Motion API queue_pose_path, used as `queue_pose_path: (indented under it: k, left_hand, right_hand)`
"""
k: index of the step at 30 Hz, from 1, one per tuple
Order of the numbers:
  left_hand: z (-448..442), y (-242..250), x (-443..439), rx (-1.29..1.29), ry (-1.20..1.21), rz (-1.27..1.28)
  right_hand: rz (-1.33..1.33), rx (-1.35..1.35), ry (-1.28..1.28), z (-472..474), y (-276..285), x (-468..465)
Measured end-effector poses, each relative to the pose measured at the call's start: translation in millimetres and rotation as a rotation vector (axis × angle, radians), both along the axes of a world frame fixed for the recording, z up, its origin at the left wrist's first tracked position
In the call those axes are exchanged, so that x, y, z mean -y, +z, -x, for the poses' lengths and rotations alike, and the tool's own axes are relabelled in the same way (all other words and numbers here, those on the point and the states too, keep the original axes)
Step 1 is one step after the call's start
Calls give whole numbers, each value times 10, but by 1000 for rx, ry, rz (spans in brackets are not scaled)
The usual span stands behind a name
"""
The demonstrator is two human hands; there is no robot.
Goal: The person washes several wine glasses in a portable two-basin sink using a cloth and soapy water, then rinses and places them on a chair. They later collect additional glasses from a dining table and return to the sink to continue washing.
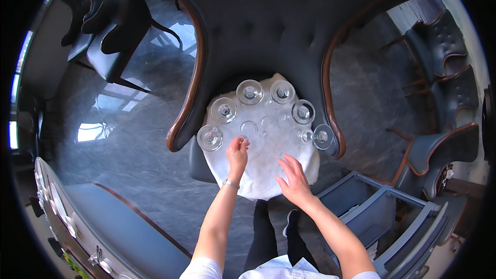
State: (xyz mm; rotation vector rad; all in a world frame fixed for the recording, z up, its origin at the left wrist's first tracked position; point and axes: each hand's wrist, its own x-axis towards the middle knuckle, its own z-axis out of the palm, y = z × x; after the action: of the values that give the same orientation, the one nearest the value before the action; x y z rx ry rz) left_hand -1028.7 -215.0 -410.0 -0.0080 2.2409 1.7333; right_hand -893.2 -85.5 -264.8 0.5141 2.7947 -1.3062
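Note:
Several clear stemmed glasses stand in an arc on a white cloth [263, 170] that covers the seat of a dark tufted armchair. Among them are a glass at the left end [210, 138], one at the back [250, 92] and one at the right end [322, 136]. Inside the arc, a clear glass [248, 130] shows just beyond my left hand [237, 155]. That hand's fingers are pinched together near its edge; whether they hold it, I cannot tell. My right hand [293, 180] hovers over the cloth's near right part, fingers apart and nothing in them.
The armchair's wood-edged arms [197, 66] curve around both sides of the cloth. A grey tiered cart [381, 201] stands at the lower right. At the lower left is a table [58, 209] with white dishes. More dark chairs [112, 54] stand at the upper left and right.

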Motion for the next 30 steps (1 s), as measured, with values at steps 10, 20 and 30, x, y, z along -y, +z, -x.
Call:
queue_pose_path:
  k: [10,20,30]
  left_hand:
    - [-67,-103,-36,-204,-29,264]
    - [-2519,1729,1879,59,208,462]
    - [-6985,1904,3444,640,1203,595]
  right_hand:
    - [35,86,-149,-847,432,-95]
    - [1685,278,-748,-931,1036,133]
    - [1599,618,-267,-1393,1235,1513]
